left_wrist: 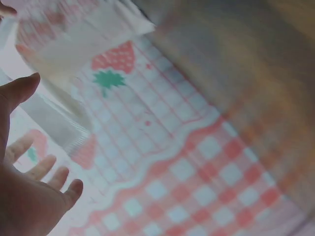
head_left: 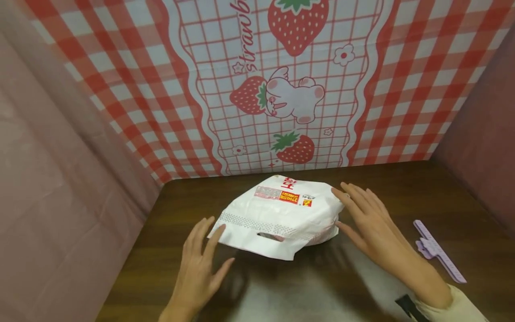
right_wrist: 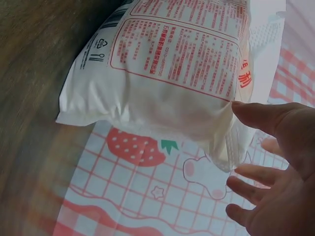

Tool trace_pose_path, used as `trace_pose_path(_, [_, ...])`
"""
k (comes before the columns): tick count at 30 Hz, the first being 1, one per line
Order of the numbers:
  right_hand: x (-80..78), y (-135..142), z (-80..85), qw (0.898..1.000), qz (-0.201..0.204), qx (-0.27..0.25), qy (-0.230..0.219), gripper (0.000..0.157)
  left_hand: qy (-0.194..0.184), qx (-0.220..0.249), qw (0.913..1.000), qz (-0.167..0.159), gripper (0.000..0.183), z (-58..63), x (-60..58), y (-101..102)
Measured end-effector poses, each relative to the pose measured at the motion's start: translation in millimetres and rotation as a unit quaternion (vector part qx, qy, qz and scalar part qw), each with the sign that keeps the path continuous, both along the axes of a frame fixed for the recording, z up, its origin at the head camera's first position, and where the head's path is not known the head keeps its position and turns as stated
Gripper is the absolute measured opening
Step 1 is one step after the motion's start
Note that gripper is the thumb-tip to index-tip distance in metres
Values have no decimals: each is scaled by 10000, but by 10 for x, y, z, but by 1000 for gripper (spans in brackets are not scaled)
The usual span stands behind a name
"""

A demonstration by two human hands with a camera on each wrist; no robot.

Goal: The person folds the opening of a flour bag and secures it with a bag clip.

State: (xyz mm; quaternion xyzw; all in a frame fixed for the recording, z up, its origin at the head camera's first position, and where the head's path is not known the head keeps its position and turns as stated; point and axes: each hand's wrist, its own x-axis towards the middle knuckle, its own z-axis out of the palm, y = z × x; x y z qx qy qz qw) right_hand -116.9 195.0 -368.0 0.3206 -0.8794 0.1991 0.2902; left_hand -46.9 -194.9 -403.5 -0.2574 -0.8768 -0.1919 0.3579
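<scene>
White bag (head_left: 277,217) at frame centre: slotted, printed red and yellow. Left hand (head_left: 199,264) and right hand (head_left: 368,223) flank it, fingers extended, unclenched.

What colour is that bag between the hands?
The bag is white, printed in red and yellow; the head view shows it best.

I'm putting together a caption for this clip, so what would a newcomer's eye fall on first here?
Probably the strawberry-print cloth, whose red checks and big strawberries fill the backdrop behind the dark wooden table. Next comes the white bag with its red and yellow print, between the person's left hand and right hand. A pale purple clip also stands out, lying on the wood at the right.
</scene>
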Motion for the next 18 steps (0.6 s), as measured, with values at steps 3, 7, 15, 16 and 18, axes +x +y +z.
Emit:
trace_pose_path(3, [-7, -35, -18, 9998, 194, -39, 96, 66, 464, -300, 9978, -357, 52, 80, 20, 172])
trace_pose_path(7, [-17, -51, -64, 9993, 301, -42, 212, 61, 549, -680, 9932, -774, 45, 99, 10, 376])
trace_pose_path(15, [-16, -41, -97, 9989, 312, -70, 346, 57, 874, -917, 9871, -979, 30, 88, -80, 605])
trace_pose_path(16, [-15, -39, -99, 9989, 312, -65, 341, 57, 964, -896, 9862, -1007, 29, 98, -90, 622])
trace_pose_path(18, [-15, -34, -100, 9989, 318, -50, 332, 56, 1137, -852, 9839, -1083, 26, 130, -109, 653])
